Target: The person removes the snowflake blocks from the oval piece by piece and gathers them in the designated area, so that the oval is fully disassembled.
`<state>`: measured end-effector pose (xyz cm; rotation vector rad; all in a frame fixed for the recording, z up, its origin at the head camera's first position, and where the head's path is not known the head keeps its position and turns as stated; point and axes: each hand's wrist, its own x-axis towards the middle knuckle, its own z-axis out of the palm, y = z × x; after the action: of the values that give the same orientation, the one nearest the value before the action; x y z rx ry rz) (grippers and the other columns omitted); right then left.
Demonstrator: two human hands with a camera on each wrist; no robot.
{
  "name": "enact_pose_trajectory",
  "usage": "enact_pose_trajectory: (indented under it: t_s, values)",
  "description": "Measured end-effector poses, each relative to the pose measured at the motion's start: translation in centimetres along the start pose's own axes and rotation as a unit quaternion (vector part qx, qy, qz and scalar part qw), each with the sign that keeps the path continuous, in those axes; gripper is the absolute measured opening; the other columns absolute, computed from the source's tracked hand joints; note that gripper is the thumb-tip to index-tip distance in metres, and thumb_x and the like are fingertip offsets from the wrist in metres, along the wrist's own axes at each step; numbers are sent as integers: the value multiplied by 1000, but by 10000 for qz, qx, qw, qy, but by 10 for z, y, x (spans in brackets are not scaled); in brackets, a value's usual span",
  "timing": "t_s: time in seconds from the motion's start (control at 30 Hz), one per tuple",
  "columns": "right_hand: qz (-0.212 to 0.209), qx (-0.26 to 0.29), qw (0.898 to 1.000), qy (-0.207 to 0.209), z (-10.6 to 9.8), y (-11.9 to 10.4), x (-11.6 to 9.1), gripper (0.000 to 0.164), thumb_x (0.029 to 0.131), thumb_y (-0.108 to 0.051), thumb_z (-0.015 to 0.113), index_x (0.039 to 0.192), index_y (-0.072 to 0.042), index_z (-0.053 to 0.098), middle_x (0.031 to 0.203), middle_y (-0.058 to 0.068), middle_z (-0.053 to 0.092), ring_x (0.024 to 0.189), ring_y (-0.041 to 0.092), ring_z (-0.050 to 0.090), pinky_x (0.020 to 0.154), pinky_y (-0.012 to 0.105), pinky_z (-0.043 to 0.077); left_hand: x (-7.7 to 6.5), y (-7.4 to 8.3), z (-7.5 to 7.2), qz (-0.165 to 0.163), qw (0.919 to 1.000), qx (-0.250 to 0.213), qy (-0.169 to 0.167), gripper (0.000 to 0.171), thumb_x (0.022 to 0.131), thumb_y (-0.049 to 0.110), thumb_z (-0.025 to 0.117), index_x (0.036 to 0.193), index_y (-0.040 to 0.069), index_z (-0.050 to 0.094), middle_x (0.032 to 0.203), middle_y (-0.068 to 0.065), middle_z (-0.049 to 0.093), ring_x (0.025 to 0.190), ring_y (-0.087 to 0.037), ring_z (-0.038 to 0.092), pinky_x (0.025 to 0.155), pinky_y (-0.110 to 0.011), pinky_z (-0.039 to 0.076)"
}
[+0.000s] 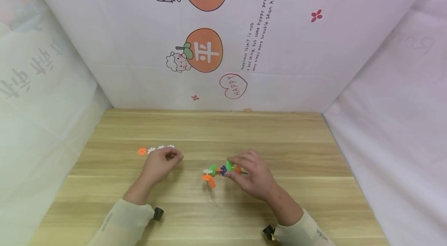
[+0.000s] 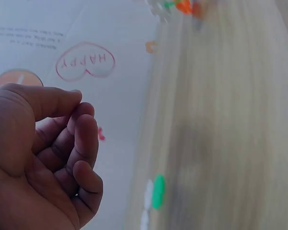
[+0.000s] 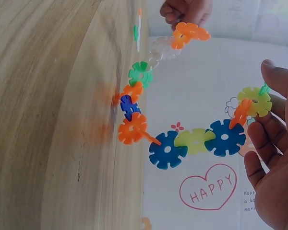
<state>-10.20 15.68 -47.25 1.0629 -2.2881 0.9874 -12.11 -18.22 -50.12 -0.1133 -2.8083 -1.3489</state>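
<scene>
My right hand [image 1: 254, 174] pinches a green notched plastic disc [image 1: 229, 165] between thumb and fingers. That disc belongs to a chain of interlocked snowflake discs hanging above the table. In the right wrist view the chain curves through a yellow-green disc [image 3: 261, 103], dark blue discs [image 3: 168, 149], orange discs [image 3: 132, 128] and a green disc [image 3: 140, 75] to a clear disc [image 3: 164, 49] and an orange end [image 3: 185, 34]. My left hand [image 1: 162, 162] hovers left of the chain, fingers curled, thumb tip against the index finger. Nothing shows in its grasp.
Behind my left hand, an orange disc [image 1: 142, 151] and several white discs [image 1: 151, 150] lie in a row on the wooden table [image 1: 195, 215]. A green disc [image 2: 158, 191] stands beside white ones in the left wrist view. A printed cloth [image 1: 279, 83] hangs behind the table.
</scene>
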Motion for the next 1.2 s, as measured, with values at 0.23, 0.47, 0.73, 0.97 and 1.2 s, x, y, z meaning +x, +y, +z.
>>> enact_pose_trajectory:
  t_s: [0.23,0.47,0.73,0.97,1.2]
  values:
    - [-139,34,9998,140,3,-1,2,34,87,-32,85,114,-12,78,107,-3,76,97,14,65,82,35,53,-7,27,4,391,9977,-410,-381,4,96,24,76,96,20,76,89,8,73,81,-13,66,72,-31,57]
    - [-189,119,9996,154,6,-2,-1,34,88,-31,85,116,-13,78,107,-4,75,96,14,63,83,34,53,-14,50,13,896,9918,-643,-650,6,97,25,75,95,19,76,89,11,72,82,-11,67,74,-29,58]
    - [-162,158,9997,6,6,-4,2,38,85,-30,88,117,-12,78,108,-4,74,97,15,64,82,35,54,-15,74,23,1274,9795,-1031,-1175,8,100,23,72,98,19,79,91,3,76,78,-13,67,70,-31,59]
    - [-274,134,9995,7,9,-4,5,39,86,-35,87,113,-9,79,106,-3,75,96,16,64,80,33,53,-15,85,35,1272,9703,-1296,-1597,22,100,37,70,99,19,82,88,12,75,76,-13,68,67,-32,59]
    - [-359,97,9993,-53,11,-5,6,40,86,-38,86,116,-12,79,108,-4,75,100,16,63,82,33,53,-15,93,39,1267,9672,-1350,-1739,24,101,37,70,98,17,83,83,8,76,70,-11,64,63,-29,55]
